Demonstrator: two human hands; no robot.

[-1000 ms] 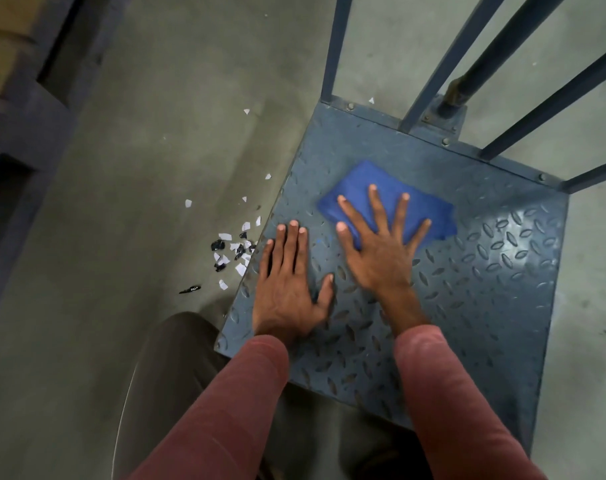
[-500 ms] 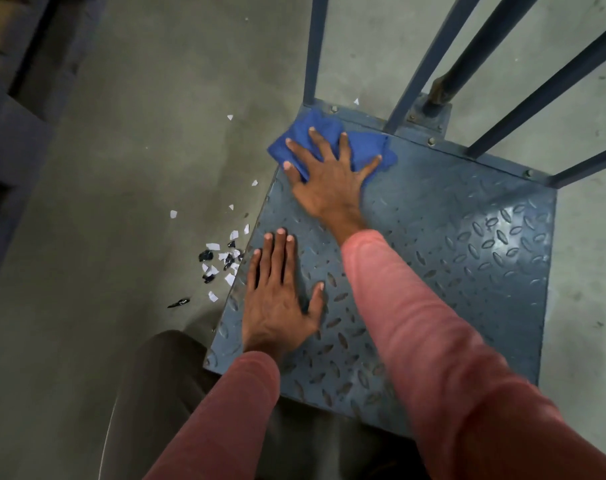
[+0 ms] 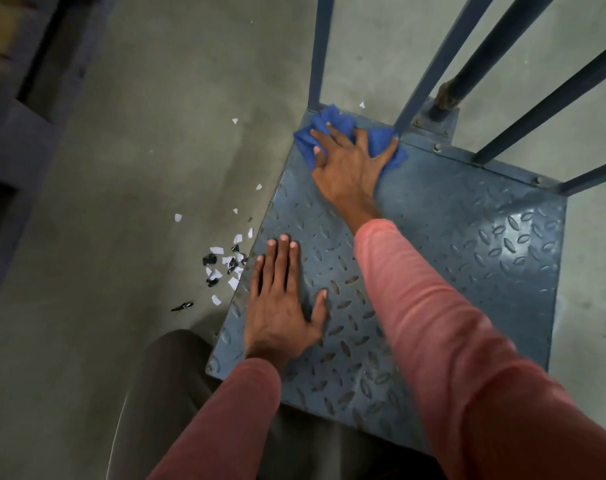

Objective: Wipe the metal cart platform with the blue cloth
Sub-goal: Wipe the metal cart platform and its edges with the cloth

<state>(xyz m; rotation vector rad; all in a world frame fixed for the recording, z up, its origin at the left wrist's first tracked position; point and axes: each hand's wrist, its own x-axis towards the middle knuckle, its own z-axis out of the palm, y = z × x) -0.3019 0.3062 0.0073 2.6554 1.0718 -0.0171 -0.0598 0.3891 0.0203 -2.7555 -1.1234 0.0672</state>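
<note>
Cloth (image 3: 334,115), blue, bunched, in diamond-plate platform (image 3: 467,254) corner under splayed right hand (image 3: 350,168); left hand (image 3: 280,313) flat on plate.

left hand (image 3: 280,306) flat, palm down, fingers straight, thumb out; right hand (image 3: 350,164) extended forward, fingers splayed.

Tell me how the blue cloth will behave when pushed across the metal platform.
The crumpled blue cloth bunches under the right hand, so it is probably floppy and light. The raised tread on the grey metal platform likely snags it.
</note>
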